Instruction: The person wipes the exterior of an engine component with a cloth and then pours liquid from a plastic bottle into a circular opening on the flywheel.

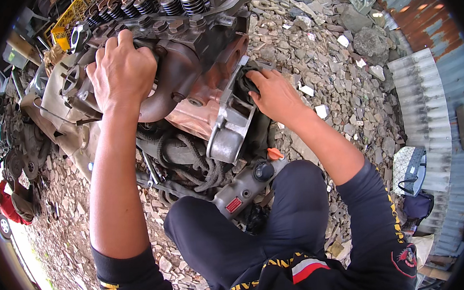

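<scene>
A partly stripped engine (190,116) with a reddish-brown block stands in front of me. Coil valve springs (193,2) line its top. Over the rusty curved manifold (177,76) on the left side, my left hand (123,74) is closed with its knuckles up; whatever lies under the fingers is hidden. My right hand (278,95) presses a dark, crumpled rag (246,81) against the edge of a silver metal housing (229,137) at the engine's near right end. The fingers and thumb are bent around the cloth, which partly covers the housing's upper side.
Thick rope (194,155) lies below the engine. Between my knees sits a grey metal cover (232,195) with a black cap. Broken stones (342,122) cover the ground. Corrugated sheets (421,107) and a bag (411,168) stand right. A yellow crate (73,19) is far left; a person in red (12,203) is left.
</scene>
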Tool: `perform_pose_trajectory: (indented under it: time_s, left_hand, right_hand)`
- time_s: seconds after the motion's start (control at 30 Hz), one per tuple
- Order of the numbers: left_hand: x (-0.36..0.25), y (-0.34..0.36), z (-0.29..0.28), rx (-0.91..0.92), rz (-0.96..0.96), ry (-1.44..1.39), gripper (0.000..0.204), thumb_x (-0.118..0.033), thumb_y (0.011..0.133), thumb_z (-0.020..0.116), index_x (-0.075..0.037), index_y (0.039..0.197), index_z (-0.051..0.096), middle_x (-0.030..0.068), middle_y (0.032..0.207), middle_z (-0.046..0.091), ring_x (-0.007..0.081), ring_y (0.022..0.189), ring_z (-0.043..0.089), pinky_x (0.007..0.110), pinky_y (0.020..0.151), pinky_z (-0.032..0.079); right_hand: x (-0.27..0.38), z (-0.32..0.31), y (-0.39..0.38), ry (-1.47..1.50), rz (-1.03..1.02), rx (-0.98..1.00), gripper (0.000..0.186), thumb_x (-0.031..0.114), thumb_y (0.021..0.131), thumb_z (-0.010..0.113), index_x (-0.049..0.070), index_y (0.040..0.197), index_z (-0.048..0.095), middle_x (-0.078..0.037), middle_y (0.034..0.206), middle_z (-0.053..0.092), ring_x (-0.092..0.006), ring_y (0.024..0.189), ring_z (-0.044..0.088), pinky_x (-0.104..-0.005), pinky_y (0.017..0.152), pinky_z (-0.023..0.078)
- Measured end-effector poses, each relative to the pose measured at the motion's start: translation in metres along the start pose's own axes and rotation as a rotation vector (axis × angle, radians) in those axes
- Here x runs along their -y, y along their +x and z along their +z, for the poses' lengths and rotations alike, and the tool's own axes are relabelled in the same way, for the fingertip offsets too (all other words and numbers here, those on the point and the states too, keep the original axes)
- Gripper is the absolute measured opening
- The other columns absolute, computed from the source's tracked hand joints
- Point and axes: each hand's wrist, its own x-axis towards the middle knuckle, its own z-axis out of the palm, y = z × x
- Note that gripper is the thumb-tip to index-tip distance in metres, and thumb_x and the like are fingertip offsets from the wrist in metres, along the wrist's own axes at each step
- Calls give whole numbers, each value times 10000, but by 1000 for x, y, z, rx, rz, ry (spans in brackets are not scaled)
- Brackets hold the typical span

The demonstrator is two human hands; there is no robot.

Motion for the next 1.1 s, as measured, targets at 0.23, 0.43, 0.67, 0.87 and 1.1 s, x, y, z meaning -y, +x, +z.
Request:
perform_pose_trajectory:
  time_s: [0.23, 0.43, 0.67, 0.87, 1.1]
  left_hand:
    - [1, -2, -1, -4, 9, -32, 330, -257, 905, 463, -53, 1118, 612, 134, 1178, 643, 313, 1172, 579, 500, 996, 417]
    - [0, 1, -2, 10, -4, -42, 326, -256, 903, 468, -61, 1118, 617, 126, 1186, 643, 306, 1175, 578, 497, 994, 419]
    - [5, 1, 1, 11, 13, -58, 339, -262, 902, 467, -62, 1134, 613, 135, 1196, 640, 322, 1172, 577, 503, 994, 417]
    - [2, 1, 4, -36, 15, -31, 350, -273, 909, 449, -60, 1140, 605, 149, 1167, 651, 333, 1162, 586, 507, 995, 418]
    - [4, 1, 0, 19, 14, -35, 349, -277, 912, 444, -63, 1141, 597, 141, 1198, 636, 321, 1185, 573, 508, 1003, 414]
  right_hand:
    - [12, 19, 11, -257, -38, -31, 136, 77, 752, 643, 38, 850, 729, -125, 946, 667, -330, 981, 624, -457, 874, 474]
    - [2, 3, 34, -148, -215, 305, 129, 101, 769, 648, 39, 856, 721, -130, 940, 662, -338, 986, 625, -436, 870, 498]
    - [16, -28, 72, -287, -167, 871, 286, 75, 782, 634, 132, 1041, 741, -135, 1056, 667, -340, 1080, 615, -440, 888, 501]
    - [-16, -1, 19, -97, -258, 373, 441, 14, 750, 566, 187, 1114, 747, -145, 1225, 562, -346, 1192, 507, -421, 976, 453]
    - [7, -17, 48, -113, -79, 708, 354, 14, 783, 594, 94, 1098, 735, -80, 1193, 637, -294, 1247, 500, -446, 1071, 343]
